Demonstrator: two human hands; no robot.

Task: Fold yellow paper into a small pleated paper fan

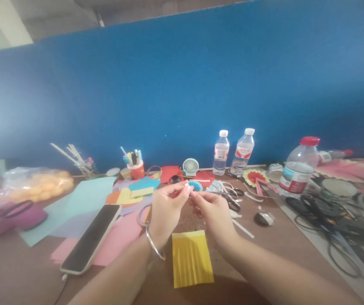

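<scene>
Both of my hands meet at the middle of the desk, fingertips almost touching. My left hand [168, 207], with a silver bangle [154, 243] at its wrist, is closed in a pinch. My right hand [213, 214] pinches just beside it. What lies between the fingertips is too small to make out. A round blue paper piece [196, 185] shows right behind the fingertips; whether it is held I cannot tell. Below the hands, a yellow sheet of paper [193, 259] with lengthwise strips or creases lies flat. Scissors [234, 199] with black handles lie beyond my right hand.
Coloured paper [89, 192] and a phone [91, 239] lie left. Behind stand a pen cup [136, 170], a small fan [190, 167] and two water bottles [221, 153]. A large red-capped bottle [299, 169] and tangled cables [320, 216] are right.
</scene>
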